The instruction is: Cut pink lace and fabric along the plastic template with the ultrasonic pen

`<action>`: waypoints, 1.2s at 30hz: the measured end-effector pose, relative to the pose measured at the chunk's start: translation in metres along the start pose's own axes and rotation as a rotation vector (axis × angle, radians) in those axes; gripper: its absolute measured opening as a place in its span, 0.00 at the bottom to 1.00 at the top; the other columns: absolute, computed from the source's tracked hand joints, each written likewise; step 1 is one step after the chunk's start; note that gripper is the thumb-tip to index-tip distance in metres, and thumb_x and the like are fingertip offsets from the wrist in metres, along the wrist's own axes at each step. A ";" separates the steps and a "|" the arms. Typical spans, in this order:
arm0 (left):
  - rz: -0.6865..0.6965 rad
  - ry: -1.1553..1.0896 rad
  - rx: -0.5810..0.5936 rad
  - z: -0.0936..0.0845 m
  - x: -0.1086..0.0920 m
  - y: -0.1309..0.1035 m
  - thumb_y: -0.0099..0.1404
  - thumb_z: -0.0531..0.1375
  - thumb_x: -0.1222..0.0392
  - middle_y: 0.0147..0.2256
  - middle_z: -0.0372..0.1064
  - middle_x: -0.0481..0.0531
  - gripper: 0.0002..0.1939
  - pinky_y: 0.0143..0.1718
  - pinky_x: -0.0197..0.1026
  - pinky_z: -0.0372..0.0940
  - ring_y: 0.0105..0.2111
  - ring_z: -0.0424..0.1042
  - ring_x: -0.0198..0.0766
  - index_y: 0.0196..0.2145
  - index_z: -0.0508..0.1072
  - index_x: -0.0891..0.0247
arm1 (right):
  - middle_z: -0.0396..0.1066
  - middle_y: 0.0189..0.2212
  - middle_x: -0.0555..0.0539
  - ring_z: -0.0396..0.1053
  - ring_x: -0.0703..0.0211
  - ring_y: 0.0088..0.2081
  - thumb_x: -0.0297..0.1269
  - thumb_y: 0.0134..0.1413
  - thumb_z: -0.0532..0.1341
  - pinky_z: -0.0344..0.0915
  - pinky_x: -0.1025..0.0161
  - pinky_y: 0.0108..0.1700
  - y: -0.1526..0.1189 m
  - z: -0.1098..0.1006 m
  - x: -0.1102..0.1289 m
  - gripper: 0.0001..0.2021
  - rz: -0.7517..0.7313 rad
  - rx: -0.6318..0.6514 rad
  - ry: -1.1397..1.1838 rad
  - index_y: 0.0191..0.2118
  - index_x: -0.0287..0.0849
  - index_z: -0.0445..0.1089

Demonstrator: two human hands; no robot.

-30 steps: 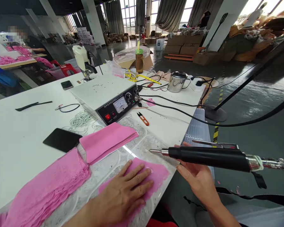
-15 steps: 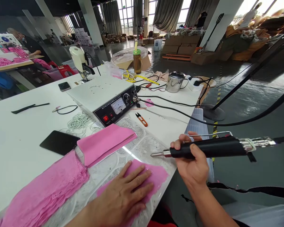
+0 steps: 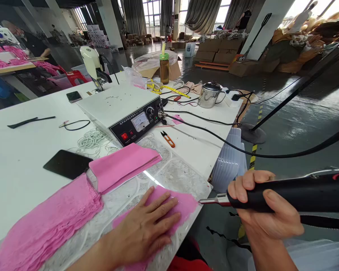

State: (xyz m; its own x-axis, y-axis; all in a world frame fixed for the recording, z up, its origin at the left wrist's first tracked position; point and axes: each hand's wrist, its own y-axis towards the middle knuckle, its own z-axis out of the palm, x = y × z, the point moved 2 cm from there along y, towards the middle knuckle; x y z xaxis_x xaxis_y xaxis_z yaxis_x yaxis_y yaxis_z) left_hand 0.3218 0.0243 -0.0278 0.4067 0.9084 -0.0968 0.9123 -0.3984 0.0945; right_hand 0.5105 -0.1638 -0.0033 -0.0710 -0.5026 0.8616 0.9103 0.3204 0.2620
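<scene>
One tool in the right hand (image 3: 267, 205): fingers and thumb are wrapped round the black handle (image 3: 302, 192), a firm hold. Metal tip (image 3: 214, 200) juts out left of that grip, ending right by the corner of the flat pink piece (image 3: 185, 203); can't tell whether it touches. Left hand (image 3: 147, 224) holds nothing: palm down, fingers spread across the same piece, left of the right hand.

For a good pass, the tip should track the edge at one steady angle and pace, light pressure, wrist leading. Left fingers should pin the cloth flat near the worked edge, but out of the tip's path. That corner sits close to the rim of the marbled sheet (image 3: 180, 171), so running off the support is the likely slip.

Farther left of the grip: folded pink cloth (image 3: 127, 162), then the pink stack (image 3: 53, 218); worth keeping both out of the way. Beyond, up-left: orange snips (image 3: 168, 139), then the control box (image 3: 141, 120), red switch lit. Its black cable (image 3: 203, 130) sweeps off right above the grip; needs slack, no snagging.
</scene>
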 end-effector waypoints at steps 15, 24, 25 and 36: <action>-0.005 -0.055 0.000 0.002 0.001 0.000 0.74 0.52 0.52 0.65 0.54 0.54 0.23 0.68 0.60 0.29 0.67 0.50 0.48 0.63 0.61 0.59 | 0.64 0.23 0.54 0.63 0.67 0.17 0.39 0.45 0.68 0.63 0.65 0.20 -0.004 0.007 -0.004 0.08 0.029 0.067 0.142 0.31 0.43 0.70; -0.007 -0.076 0.001 0.002 0.001 -0.001 0.74 0.52 0.52 0.65 0.54 0.55 0.23 0.67 0.59 0.26 0.66 0.51 0.47 0.63 0.61 0.60 | 0.65 0.22 0.54 0.64 0.67 0.17 0.38 0.45 0.69 0.64 0.65 0.20 -0.006 0.008 -0.003 0.08 0.034 0.087 0.138 0.29 0.43 0.70; -0.007 -0.081 0.003 0.001 0.001 -0.001 0.74 0.52 0.52 0.65 0.54 0.55 0.23 0.67 0.59 0.26 0.66 0.51 0.47 0.63 0.61 0.60 | 0.65 0.22 0.54 0.64 0.67 0.17 0.37 0.45 0.69 0.65 0.65 0.20 -0.006 0.007 -0.003 0.08 0.032 0.093 0.135 0.29 0.43 0.70; -0.076 -0.139 0.002 -0.011 -0.002 -0.010 0.75 0.49 0.51 0.64 0.56 0.55 0.21 0.67 0.59 0.31 0.65 0.54 0.48 0.61 0.64 0.59 | 0.59 0.20 0.55 0.59 0.67 0.16 0.37 0.40 0.68 0.60 0.63 0.17 -0.007 0.004 -0.001 0.08 0.075 0.037 0.098 0.27 0.44 0.70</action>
State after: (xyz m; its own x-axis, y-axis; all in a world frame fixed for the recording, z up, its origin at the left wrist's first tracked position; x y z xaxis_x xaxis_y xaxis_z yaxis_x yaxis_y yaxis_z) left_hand 0.3112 0.0281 -0.0175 0.3390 0.9098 -0.2395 0.9408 -0.3295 0.0801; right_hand 0.5021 -0.1618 -0.0046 0.0388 -0.5512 0.8335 0.8956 0.3891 0.2157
